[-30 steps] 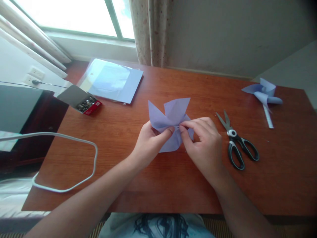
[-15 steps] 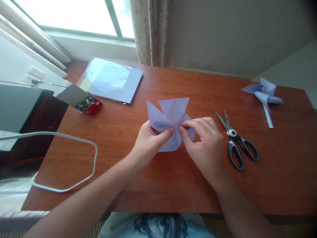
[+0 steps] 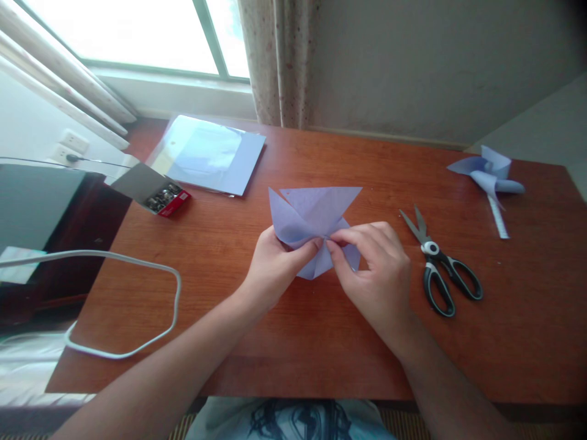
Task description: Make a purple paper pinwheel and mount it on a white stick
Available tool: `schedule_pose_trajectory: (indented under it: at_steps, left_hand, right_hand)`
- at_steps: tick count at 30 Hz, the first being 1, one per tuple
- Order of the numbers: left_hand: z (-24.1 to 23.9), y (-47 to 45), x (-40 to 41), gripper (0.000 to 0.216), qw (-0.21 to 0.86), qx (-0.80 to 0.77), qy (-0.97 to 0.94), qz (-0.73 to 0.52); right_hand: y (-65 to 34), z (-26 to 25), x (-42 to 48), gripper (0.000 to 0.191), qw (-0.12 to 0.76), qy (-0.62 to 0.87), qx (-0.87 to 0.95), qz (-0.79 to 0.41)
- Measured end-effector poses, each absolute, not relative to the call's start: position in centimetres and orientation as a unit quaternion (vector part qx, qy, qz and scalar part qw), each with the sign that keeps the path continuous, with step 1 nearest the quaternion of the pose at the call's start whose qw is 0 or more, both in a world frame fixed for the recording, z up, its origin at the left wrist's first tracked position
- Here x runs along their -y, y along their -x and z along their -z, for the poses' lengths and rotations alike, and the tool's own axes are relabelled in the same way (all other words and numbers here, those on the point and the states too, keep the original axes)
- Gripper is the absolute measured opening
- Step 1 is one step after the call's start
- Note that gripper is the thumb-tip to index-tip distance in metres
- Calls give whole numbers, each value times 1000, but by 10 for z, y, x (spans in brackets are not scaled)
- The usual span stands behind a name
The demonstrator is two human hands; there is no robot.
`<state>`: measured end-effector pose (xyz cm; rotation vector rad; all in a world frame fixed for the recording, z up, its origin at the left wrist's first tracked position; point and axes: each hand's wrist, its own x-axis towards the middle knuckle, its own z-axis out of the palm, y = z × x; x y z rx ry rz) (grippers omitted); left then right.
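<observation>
A pale purple paper pinwheel [image 3: 316, 211], cut and with pointed flaps, is held above the desk between both hands. My left hand [image 3: 277, 260] grips it from the left, thumb pressed near its centre and the other fingers hidden behind the paper. My right hand [image 3: 376, 260] has its thumb and index finger pinched at the centre of the paper. Whatever small thing may lie between those fingertips cannot be made out. Right of my right hand lie scissors [image 3: 430, 247] with black and white handles, blades slightly apart.
Another paper pinwheel [image 3: 488, 171] on a white stick lies at the back right of the wooden desk [image 3: 275, 348]. A pack of purple paper [image 3: 215, 153] lies near the window. An opened small red box [image 3: 169, 201] holds small shiny pieces. A white cable [image 3: 177, 293] loops over the left side.
The paper has turned slightly in my hands, its upper flap now spreading wider to the right. My right fingertips have shifted a little left, nearer my left thumb.
</observation>
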<state>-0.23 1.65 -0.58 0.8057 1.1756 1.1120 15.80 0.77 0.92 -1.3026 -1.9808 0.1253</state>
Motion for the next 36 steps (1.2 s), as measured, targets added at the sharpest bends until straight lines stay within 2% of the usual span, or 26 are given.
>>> schedule_pose_trajectory:
  at_steps: [4,9,12,18,23,27,36]
  left_hand:
    - [6,2,-16,13,588,-521,-426,-448]
    - [7,2,-11,7,532,-500,-556,-397]
    - [6,3,-8,11,476,-498,-622,-373]
    - [3,3,-8,9,403,-520,-660,-362]
    - [5,6,-13,4,509,-535,-546,-394]
    - [5,8,-17,8,573,-541,-465,-404]
    - [3,7,-17,13,596,-540,-431,-408]
  right_hand:
    - [-160,-14,-7,9,408,485,772,-41]
    - [-164,-18,-6,44,437,487,756,-36]
    - [-164,-18,-4,54,437,486,755,-59]
    - [-163,-23,-3,25,450,465,750,-136]
    - [-164,-23,-3,10,451,495,703,-240]
    - [-164,-19,-6,7,431,522,694,-245]
    - [-164,-15,-12,10,396,536,713,-219]
